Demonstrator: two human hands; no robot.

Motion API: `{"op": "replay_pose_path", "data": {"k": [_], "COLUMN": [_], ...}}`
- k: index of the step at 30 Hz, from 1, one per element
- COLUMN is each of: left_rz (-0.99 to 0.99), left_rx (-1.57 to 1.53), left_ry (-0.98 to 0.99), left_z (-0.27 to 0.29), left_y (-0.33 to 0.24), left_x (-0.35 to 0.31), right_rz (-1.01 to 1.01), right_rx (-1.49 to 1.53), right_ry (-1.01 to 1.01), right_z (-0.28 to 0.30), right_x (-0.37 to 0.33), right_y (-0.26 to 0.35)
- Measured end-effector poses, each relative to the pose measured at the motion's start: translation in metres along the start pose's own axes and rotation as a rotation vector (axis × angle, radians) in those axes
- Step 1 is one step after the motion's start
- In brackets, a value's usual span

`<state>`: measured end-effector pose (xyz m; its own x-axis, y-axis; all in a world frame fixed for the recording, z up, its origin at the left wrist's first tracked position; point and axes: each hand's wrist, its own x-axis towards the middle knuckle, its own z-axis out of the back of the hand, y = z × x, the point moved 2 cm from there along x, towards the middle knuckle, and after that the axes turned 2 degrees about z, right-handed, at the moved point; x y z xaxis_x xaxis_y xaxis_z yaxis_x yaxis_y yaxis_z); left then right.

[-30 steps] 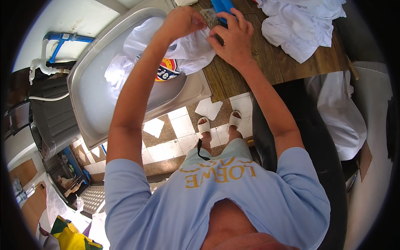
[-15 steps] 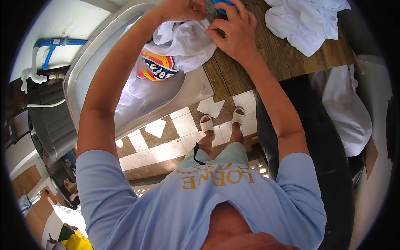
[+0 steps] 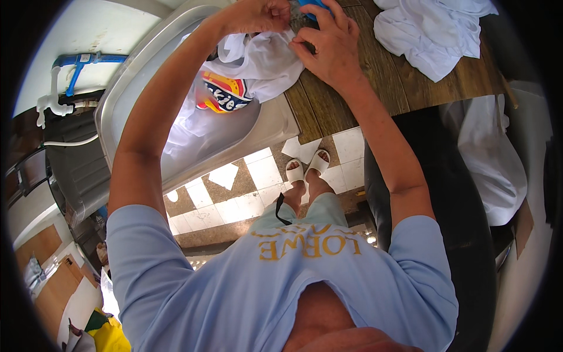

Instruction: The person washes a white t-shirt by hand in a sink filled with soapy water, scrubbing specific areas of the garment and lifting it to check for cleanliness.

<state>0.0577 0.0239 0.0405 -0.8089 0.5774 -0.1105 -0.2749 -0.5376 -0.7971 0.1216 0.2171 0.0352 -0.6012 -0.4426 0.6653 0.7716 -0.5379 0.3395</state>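
Note:
A wet-looking white garment (image 3: 275, 61) with a colourful print (image 3: 226, 91) drapes over the right side of a metal sink (image 3: 275, 126) and onto the edge of a wooden counter (image 3: 375, 82). At its upper edge, my left hand (image 3: 258, 16) is closed, fingers curled against the fabric; the fingertips are partly hidden. Just to the right, my right hand (image 3: 334, 50) pinches at the garment's edge with thumb and fingertip, its other fingers bent above. Behind those fingers shows part of a blue object (image 3: 312, 7), cut off by the top of the picture; its kind is unclear.
Another crumpled white cloth (image 3: 434, 38) lies on the counter to the right. Below it, more white fabric (image 3: 489, 158) hangs beside a large black surface (image 3: 431, 176). Blue and white pipes with a tap (image 3: 56, 105) are at the left. My sandalled feet (image 3: 316, 163) stand on patterned tiles.
My feet have shifted, the right one moving left toward the other. The whole view has tilted slightly. Both hands keep nearly the same place and grip on the garment.

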Motion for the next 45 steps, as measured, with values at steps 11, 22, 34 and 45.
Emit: {"op": "replay_pose_path", "data": {"k": [11, 22, 34, 45], "left_rz": [-0.109, 0.003, -0.083, -0.175], "left_rx": [0.022, -0.044, 0.026, 0.216], "left_ry": [-0.048, -0.014, 0.001, -0.016], "left_z": [-0.0076, -0.0059, -0.0076, -0.0040], "left_y": [0.0023, 0.0067, 0.0056, 0.0003], "left_x": [-0.0057, -0.0030, -0.0041, -0.0031], "right_rz": [-0.005, -0.015, -0.035, -0.016], "right_rx": [0.012, 0.015, 0.026, 0.013], "right_ry": [-0.004, -0.010, 0.020, 0.004], "right_z": [0.0016, -0.0016, -0.0006, 0.0005], "right_x": [-0.0024, -0.0025, -0.0020, -0.0022], "right_y": [-0.0013, -0.0025, 0.0008, 0.0015]}}
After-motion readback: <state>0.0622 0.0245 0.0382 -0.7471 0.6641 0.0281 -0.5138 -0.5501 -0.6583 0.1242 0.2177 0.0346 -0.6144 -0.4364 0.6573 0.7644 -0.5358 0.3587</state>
